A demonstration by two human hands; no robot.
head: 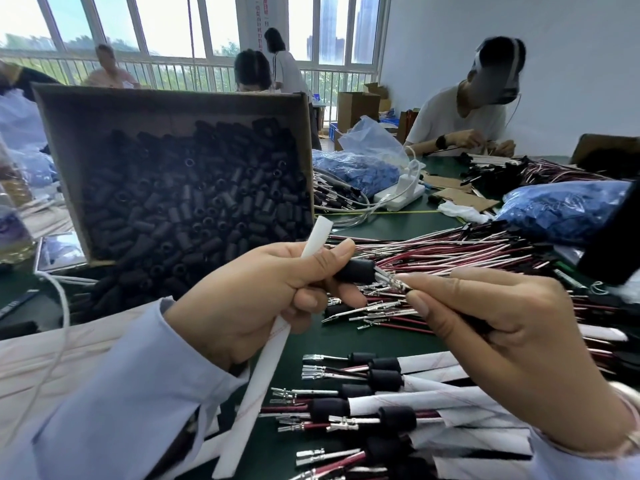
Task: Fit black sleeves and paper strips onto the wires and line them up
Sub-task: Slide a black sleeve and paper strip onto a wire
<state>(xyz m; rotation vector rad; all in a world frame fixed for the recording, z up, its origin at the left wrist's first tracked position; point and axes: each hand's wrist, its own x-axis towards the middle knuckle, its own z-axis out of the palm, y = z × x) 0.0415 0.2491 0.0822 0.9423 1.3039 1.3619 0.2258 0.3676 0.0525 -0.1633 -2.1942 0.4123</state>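
Note:
My left hand grips a black sleeve between thumb and fingers, and also holds a long white paper strip that runs through the fist. My right hand pinches a wire bundle by its metal terminals, whose tips sit right at the sleeve's mouth. Below my hands, finished wires with black sleeves and white paper strips lie in a row on the green table.
A tilted cardboard box full of black sleeves stands at the left. A pile of red and white wires lies to the right. Blue bags, a white power strip and other seated people are further back.

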